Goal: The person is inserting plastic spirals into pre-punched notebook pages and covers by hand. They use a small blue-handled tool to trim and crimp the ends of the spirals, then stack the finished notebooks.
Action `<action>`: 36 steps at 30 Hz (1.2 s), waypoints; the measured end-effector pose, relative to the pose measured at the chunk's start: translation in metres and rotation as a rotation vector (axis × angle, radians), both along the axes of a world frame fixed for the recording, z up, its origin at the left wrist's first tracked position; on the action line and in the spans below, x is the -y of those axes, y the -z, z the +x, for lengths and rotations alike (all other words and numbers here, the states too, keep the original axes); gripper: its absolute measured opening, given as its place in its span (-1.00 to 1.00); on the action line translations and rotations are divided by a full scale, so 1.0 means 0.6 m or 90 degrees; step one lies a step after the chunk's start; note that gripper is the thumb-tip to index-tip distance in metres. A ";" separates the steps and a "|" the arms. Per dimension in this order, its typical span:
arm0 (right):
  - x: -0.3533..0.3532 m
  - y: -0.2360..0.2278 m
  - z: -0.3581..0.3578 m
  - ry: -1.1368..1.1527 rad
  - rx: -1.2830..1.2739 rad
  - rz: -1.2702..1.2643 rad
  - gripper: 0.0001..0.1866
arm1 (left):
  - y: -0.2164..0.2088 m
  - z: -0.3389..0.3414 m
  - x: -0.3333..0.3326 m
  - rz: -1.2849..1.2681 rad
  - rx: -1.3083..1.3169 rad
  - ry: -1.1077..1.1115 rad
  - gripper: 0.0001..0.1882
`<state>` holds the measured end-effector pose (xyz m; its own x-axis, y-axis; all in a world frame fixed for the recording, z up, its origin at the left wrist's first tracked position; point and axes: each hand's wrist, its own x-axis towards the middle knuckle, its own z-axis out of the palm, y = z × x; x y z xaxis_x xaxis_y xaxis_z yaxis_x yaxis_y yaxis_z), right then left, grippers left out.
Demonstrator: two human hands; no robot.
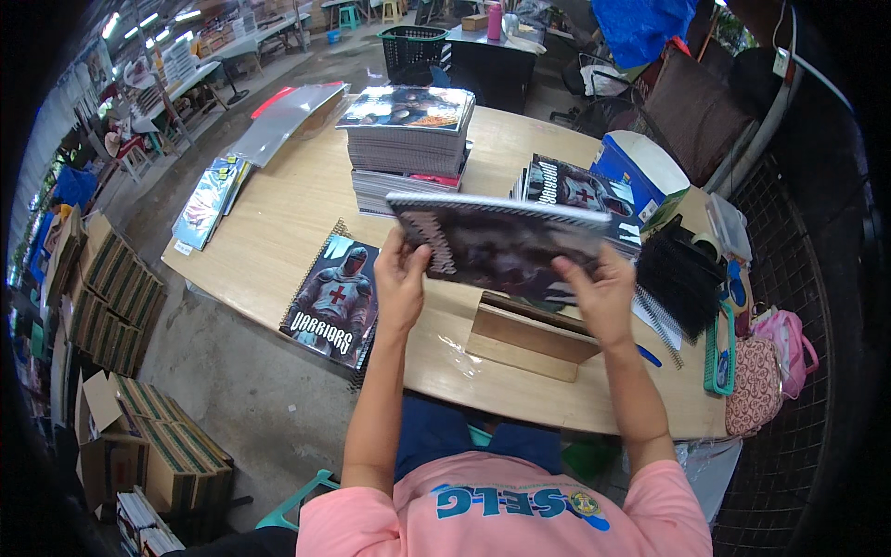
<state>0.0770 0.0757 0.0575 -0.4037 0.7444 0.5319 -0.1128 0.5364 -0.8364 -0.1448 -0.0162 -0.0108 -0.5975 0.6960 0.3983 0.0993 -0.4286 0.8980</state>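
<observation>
Between my two hands I hold a dark spiral notebook (pixel 501 243) above the table, tilted, its bound edge toward the far side. My left hand (pixel 402 281) grips its left end, thumb on the cover. At the right end my right hand (pixel 600 291) is closed on it the same way. Below it on the table stands a wooden jig (pixel 524 348) with an upright board, partly hidden. A notebook with an armoured knight on its cover (pixel 336 295) lies to the left, at the near edge. Farther right is a stack of similar notebooks (pixel 577 186).
A tall stack of printed covers and pages (pixel 408 139) stands at the table's back. Plastic sheets (pixel 288 121) and booklets (pixel 212 200) lie far left. Black spiral coils (pixel 682 278), a green tray (pixel 719 348) and bags (pixel 766 399) crowd the right edge. Cardboard boxes (pixel 176 446) stand on the floor left.
</observation>
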 end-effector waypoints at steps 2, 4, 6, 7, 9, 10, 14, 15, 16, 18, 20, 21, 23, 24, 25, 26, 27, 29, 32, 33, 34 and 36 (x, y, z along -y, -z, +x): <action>0.007 0.024 -0.029 -0.031 0.019 0.028 -0.78 | 0.035 -0.014 0.015 0.052 0.042 -0.016 -0.69; 0.013 0.040 -0.044 -0.058 0.056 0.028 -0.74 | 0.067 -0.028 0.018 0.086 0.069 -0.031 -0.69; 0.010 0.061 -0.049 -0.048 0.061 0.025 -0.74 | 0.075 -0.028 0.021 0.070 0.043 -0.040 -0.69; 0.010 0.067 -0.049 -0.042 0.062 0.023 -0.74 | 0.079 -0.027 0.020 0.061 0.030 -0.044 -0.70; 0.014 0.067 -0.053 -0.048 0.050 0.032 -0.74 | 0.088 -0.030 0.017 0.077 0.046 -0.053 -0.72; 0.015 0.067 -0.054 -0.052 0.044 0.036 -0.74 | 0.091 -0.030 0.015 0.084 0.055 -0.057 -0.73; 0.012 0.072 -0.052 -0.036 0.046 0.013 -0.75 | 0.091 -0.029 0.011 0.065 0.045 -0.034 -0.63; 0.014 0.072 -0.053 -0.032 0.064 0.018 -0.75 | 0.095 -0.029 0.013 0.049 0.042 -0.028 -0.59; 0.015 0.072 -0.053 -0.030 0.082 0.023 -0.75 | 0.098 -0.028 0.016 0.034 0.039 -0.023 -0.54; 0.017 0.073 -0.051 -0.008 0.128 0.020 -0.76 | 0.089 -0.024 0.034 -0.140 0.012 0.041 -0.18; 0.019 0.080 -0.034 0.023 0.162 0.061 -0.76 | 0.151 -0.023 0.036 -0.219 -0.126 -0.008 0.09; 0.021 0.091 -0.013 0.043 0.171 0.097 -0.76 | 0.161 -0.013 0.034 -0.242 -0.118 0.014 0.06; -0.001 0.167 0.073 0.293 0.274 0.192 -0.69 | 0.088 0.045 0.051 -0.367 -0.177 0.065 -0.04; 0.007 0.142 0.098 0.203 0.318 0.067 -0.63 | 0.101 0.057 0.055 -0.331 -0.160 0.102 -0.05; -0.015 0.177 0.148 0.232 0.288 0.009 -0.61 | 0.108 0.076 0.046 -0.286 -0.144 0.163 -0.06; -0.015 0.179 0.173 0.180 0.182 -0.093 -0.62 | 0.137 0.091 0.028 -0.190 -0.197 0.174 -0.08; -0.010 0.192 0.190 0.125 0.100 -0.186 -0.54 | 0.152 0.105 0.017 -0.108 -0.259 0.164 -0.08; 0.006 0.274 0.197 0.113 -0.055 -0.244 -0.40 | 0.146 0.136 -0.004 -0.010 -0.155 0.160 -0.11; 0.021 0.339 0.187 -0.107 -0.251 -0.345 -0.36 | 0.155 0.147 -0.007 0.008 -0.160 0.051 -0.18; 0.019 0.339 0.183 -0.118 -0.234 -0.346 -0.40 | 0.157 0.139 -0.001 -0.015 -0.133 0.051 -0.21; 0.000 0.340 0.196 -0.083 -0.172 -0.329 -0.44 | 0.163 0.129 0.006 -0.038 -0.105 0.052 -0.24; -0.092 0.334 0.256 0.103 0.100 -0.227 -0.52 | 0.159 0.118 0.010 -0.018 -0.085 0.049 -0.32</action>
<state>0.2305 0.1308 -0.1430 -0.3230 0.9309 0.1706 0.0931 0.2106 -0.9731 -0.0739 -0.0225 -0.1062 -0.4852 0.7498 0.4499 0.1864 -0.4140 0.8910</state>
